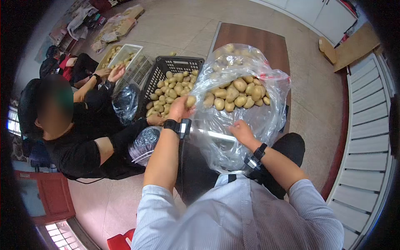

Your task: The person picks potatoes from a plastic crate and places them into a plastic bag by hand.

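My left hand (pixel 180 109) is closed around a potato (pixel 190 101) between the black crate and a clear plastic bag (pixel 266 118). Several potatoes (pixel 239 85) lie inside the bag, which spreads over a brown table (pixel 254 35) and down to my lap. Near the mouth of the bag, my right hand (pixel 243 132) has its fingers curled in. Plastic film lies against it, and what the fingers pinch, if anything, is hidden. The black plastic crate (pixel 177 62) to the left holds many loose potatoes (pixel 173 89).
On the left sits a co-worker in black (pixel 89 141), one hand by the black crate. Another person (pixel 79 68) is farther back, near a white crate (pixel 135 68) with potatoes. Dark plastic-wrapped bundles (pixel 125 104) stand between. A radiator (pixel 362 154) lines the right wall.
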`<state>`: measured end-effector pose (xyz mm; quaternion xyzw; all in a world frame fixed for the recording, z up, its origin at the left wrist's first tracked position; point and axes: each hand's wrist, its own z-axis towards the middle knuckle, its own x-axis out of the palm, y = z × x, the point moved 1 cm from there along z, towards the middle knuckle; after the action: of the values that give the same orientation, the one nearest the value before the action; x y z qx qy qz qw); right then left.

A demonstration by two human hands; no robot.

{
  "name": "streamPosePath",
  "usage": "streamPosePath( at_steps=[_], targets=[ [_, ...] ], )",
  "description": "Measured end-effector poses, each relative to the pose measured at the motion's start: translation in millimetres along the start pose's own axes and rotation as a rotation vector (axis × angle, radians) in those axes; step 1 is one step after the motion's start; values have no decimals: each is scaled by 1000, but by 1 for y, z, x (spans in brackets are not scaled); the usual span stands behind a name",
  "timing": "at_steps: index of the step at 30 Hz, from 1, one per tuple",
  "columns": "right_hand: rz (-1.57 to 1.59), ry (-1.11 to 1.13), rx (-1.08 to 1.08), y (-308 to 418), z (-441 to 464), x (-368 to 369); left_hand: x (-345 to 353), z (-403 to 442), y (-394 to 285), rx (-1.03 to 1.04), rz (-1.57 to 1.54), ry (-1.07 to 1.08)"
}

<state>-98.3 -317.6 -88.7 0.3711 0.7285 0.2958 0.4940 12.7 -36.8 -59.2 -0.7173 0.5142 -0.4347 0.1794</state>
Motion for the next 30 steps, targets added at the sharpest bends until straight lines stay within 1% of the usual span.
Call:
streamPosePath(
  at_steps=[1,2,3,4,5,7,8,10,11,13,17,19,23,25,26,28,29,30],
  targets=[
    [-185,-65,39,-11,-5,-3,-5,-1,-2,89,-38,-96],
    [-184,-67,42,-23,-8,-2,-13,2,-3,125,-67,-137],
    [-237,-147,48,-32,-10,-1,-19,4,-3,124,-65,-135],
    [-291,-228,53,-40,-10,0,-26,6,-3,156,-95,-241],
    [-289,-231,55,-48,-9,1,-33,7,-3,189,-125,-346],
    [-352,-254,169,-31,-17,-6,-55,14,-3,181,-93,-384],
    [-350,-254,170,-22,-20,-9,-67,16,-2,320,234,-440],
    [-468,-153,280,-11,-23,-12,-95,29,8,554,601,-504],
    [-467,-153,281,-10,-22,-12,-109,35,13,669,778,-568],
    [-546,-97,265,-11,-20,-10,-95,12,3,748,1712,-685],
    [-526,-34,197,-29,-11,-1,-107,15,2,760,1739,-670],
    [-529,-76,214,-29,-11,0,-109,15,-2,507,1776,-634],
    [-442,-58,148,-17,-22,-13,-116,24,-4,532,1697,-565],
    [-603,-32,154,0,-32,-17,-113,32,-3,410,1768,-560],
    [-604,-32,156,5,-36,-18,-114,36,-2,369,1791,-556],
    [-655,75,204,9,-40,-18,-115,42,1,455,1780,-563],
    [-655,75,204,6,-40,-16,-116,44,2,483,1776,-566],
    [-652,103,200,-1,-37,-12,-101,31,-2,538,1839,-522]
  ],
)
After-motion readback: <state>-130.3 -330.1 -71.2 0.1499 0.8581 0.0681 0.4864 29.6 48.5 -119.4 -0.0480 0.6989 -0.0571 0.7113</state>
